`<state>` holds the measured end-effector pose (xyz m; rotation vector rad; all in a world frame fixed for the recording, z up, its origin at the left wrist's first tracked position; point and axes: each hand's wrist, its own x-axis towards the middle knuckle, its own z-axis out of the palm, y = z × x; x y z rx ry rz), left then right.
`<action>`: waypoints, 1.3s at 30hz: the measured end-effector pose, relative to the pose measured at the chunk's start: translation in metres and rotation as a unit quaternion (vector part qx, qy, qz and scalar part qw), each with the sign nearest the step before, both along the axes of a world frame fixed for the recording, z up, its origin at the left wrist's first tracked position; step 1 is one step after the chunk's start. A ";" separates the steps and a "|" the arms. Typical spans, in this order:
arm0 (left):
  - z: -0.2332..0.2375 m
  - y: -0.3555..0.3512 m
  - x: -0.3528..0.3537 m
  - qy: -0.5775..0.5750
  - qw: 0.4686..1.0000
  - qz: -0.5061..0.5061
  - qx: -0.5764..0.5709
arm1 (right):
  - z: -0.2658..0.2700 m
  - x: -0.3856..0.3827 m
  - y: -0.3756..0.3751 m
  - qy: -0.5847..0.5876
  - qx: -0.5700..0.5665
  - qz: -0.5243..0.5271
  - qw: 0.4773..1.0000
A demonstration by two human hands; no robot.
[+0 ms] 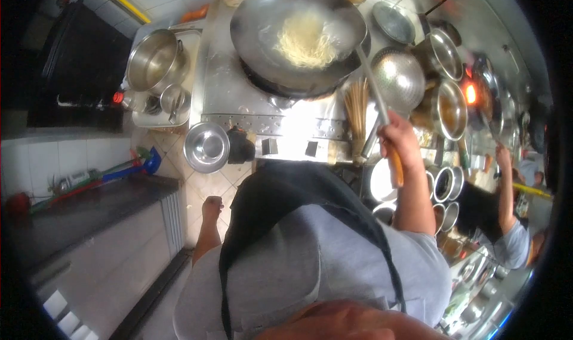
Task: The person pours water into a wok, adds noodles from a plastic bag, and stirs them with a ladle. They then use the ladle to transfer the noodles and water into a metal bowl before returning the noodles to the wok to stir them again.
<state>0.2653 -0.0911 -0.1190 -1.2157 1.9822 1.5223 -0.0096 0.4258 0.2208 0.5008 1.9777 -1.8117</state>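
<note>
My right hand (400, 138) is closed around a long-handled wok tool (377, 89) with a metal shaft and a wooden grip end. The shaft runs forward to the right rim of a big dark wok (262, 42); I cannot make out the tool's head. Pale noodles (307, 49) lie in the wok, partly blurred by what looks like steam. Just left of the shaft stands a bamboo wok brush (357, 110). Low beside my body, my left hand (213, 207) hangs with curled fingers and nothing visible in it, nearest to a metal bowl (206, 147).
A perforated strainer (397, 77) and metal pots (449, 110) crowd the right side. At left, a tray (195, 48) carries a large pot (154, 59). Flame glows at another burner (471, 93), where a co-worker's arm (506, 191) reaches in. A dark counter (89, 206) lies at left.
</note>
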 end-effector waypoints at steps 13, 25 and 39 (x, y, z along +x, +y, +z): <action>-0.006 0.000 -0.002 -0.006 1.000 -0.016 0.009 | 0.005 0.014 -0.014 0.018 0.285 0.186 0.940; -0.015 -0.010 0.024 0.060 0.882 -0.412 -0.220 | -0.077 -0.040 -0.030 0.137 0.436 0.246 0.855; -0.031 0.014 0.044 0.047 0.982 -0.159 -0.090 | -0.073 -0.101 -0.019 0.141 0.447 0.193 0.862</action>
